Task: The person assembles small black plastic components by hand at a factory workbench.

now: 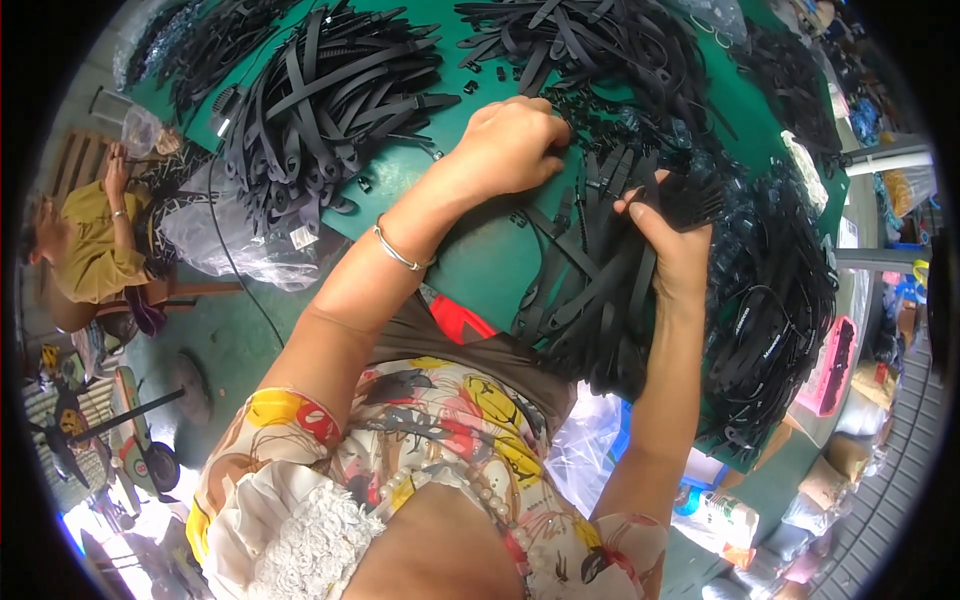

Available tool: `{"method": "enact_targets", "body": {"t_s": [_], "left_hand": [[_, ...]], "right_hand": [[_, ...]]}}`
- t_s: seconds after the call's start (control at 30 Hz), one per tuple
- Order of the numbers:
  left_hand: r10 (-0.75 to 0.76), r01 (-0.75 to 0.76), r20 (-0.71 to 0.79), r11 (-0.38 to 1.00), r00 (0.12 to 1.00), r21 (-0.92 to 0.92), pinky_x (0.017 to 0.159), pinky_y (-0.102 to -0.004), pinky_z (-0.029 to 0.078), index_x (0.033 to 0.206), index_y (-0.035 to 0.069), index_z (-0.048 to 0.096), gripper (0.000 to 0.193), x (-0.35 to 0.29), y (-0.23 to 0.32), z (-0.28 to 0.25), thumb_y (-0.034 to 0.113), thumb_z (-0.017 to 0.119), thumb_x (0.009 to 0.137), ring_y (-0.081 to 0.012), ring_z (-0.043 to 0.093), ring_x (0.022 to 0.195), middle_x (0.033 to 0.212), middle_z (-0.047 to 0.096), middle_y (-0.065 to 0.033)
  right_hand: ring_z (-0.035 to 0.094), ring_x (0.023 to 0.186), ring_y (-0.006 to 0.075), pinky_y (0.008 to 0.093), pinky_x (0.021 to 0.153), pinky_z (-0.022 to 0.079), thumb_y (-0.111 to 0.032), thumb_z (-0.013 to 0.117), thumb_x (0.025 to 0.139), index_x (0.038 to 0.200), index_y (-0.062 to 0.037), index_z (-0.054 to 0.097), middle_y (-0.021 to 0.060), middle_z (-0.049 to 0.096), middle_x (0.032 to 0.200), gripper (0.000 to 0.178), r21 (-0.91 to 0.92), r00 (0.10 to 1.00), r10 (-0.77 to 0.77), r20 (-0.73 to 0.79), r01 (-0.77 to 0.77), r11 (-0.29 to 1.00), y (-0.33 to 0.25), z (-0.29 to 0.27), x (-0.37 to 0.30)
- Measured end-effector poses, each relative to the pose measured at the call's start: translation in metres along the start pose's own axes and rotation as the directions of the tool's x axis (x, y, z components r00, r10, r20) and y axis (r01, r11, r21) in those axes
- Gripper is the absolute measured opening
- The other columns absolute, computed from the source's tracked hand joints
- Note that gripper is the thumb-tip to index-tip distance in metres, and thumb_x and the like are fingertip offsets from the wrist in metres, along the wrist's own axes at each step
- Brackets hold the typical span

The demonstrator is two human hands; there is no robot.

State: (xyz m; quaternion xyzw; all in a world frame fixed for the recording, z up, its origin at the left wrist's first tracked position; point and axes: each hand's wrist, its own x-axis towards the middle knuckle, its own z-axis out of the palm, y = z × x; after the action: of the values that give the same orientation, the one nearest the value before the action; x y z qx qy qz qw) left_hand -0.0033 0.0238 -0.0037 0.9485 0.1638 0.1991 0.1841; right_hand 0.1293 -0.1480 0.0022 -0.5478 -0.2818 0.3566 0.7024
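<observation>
My left hand (512,146), with a bangle at the wrist, is closed over the green tabletop (400,200) at the edge of a pile of small black parts (590,115). Whatever its fingers pinch is hidden. On the right, my right hand (672,235) grips a bunch of black plastic straps (690,200), their ends fanning out past the thumb. Below and between my hands, more loose black straps (600,310) hang toward the table's near edge and my lap.
A big heap of black straps (310,110) covers the table's left part, another heap (610,45) the far side. Further straps (770,310) lie to the right, near a pink basket (832,370). At far left sits another person (95,240) beside clear plastic bags (225,240).
</observation>
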Motion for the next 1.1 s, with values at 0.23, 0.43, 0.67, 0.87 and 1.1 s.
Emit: {"method": "enact_targets", "body": {"t_s": [0.23, 0.43, 0.67, 0.87, 1.1], "left_hand": [[-0.006, 0.008, -0.052, 1.0, 0.999, 0.028, 0.068, -0.0391, 0.047, 0.08, 0.007, 0.063, 0.014, 0.0, 0.004, 0.011, 0.013, 0.067, 0.068, -0.0294, 0.057, 0.084, 0.083, 0.057, -0.0084], [-0.111, 0.098, -0.007, 0.901, 0.994, -0.423, 0.06, -0.0268, 0.047, 0.091, 0.005, 0.065, 0.014, 0.005, 0.006, 0.004, 0.01, 0.064, 0.078, -0.0137, 0.059, 0.067, 0.076, 0.061, -0.0038], [-0.137, 0.408, 0.397, 0.062, 0.908, -0.911, 0.063, -0.0205, 0.048, 0.097, -0.001, 0.064, 0.017, 0.006, 0.014, 0.005, 0.008, 0.062, 0.083, -0.0096, 0.059, 0.07, 0.083, 0.063, -0.0047], [-0.087, 0.472, 0.475, -0.051, 0.876, -0.88, 0.068, -0.0219, 0.051, 0.101, -0.002, 0.062, 0.019, 0.006, 0.016, 0.01, 0.007, 0.06, 0.084, -0.0126, 0.063, 0.078, 0.09, 0.064, -0.0085], [-0.05, 0.444, 0.443, 0.013, 0.895, -0.896, 0.068, -0.0214, 0.05, 0.099, -0.002, 0.059, 0.019, 0.005, 0.021, 0.012, 0.011, 0.061, 0.085, -0.0113, 0.06, 0.074, 0.085, 0.062, -0.0069]], "right_hand": [[0.062, 0.073, 0.0165, 0.0282, 0.071, 0.05, 0.009, 0.058, 0.071, 0.095, -0.0001, 0.054, 0.0081, 0.061, 0.084, 0.026, -0.012, 1.0, -0.015, -0.01, 0.015, 1.0, 0.0, 0.001, 0.0], [0.061, 0.071, 0.0143, 0.0265, 0.069, 0.05, 0.007, 0.06, 0.07, 0.091, 0.0004, 0.055, 0.0055, 0.06, 0.084, 0.022, -0.021, 0.999, -0.011, -0.039, 0.01, 1.0, -0.001, 0.002, 0.0], [0.06, 0.07, 0.0124, 0.0255, 0.068, 0.049, 0.006, 0.061, 0.07, 0.09, 0.0005, 0.056, 0.0037, 0.058, 0.082, 0.021, -0.067, 0.999, -0.038, -0.016, 0.037, 0.997, -0.005, 0.004, -0.001], [0.059, 0.07, 0.0114, 0.0244, 0.067, 0.048, 0.004, 0.063, 0.071, 0.09, 0.0002, 0.056, 0.0033, 0.059, 0.081, 0.02, -0.092, 0.997, -0.07, 0.016, 0.072, 0.993, -0.001, 0.002, 0.0], [0.059, 0.07, 0.0107, 0.0236, 0.066, 0.048, 0.005, 0.064, 0.07, 0.092, 0.0002, 0.055, 0.0023, 0.059, 0.082, 0.024, -0.117, 0.995, -0.083, 0.056, 0.089, 0.989, 0.001, 0.001, 0.0]]}}
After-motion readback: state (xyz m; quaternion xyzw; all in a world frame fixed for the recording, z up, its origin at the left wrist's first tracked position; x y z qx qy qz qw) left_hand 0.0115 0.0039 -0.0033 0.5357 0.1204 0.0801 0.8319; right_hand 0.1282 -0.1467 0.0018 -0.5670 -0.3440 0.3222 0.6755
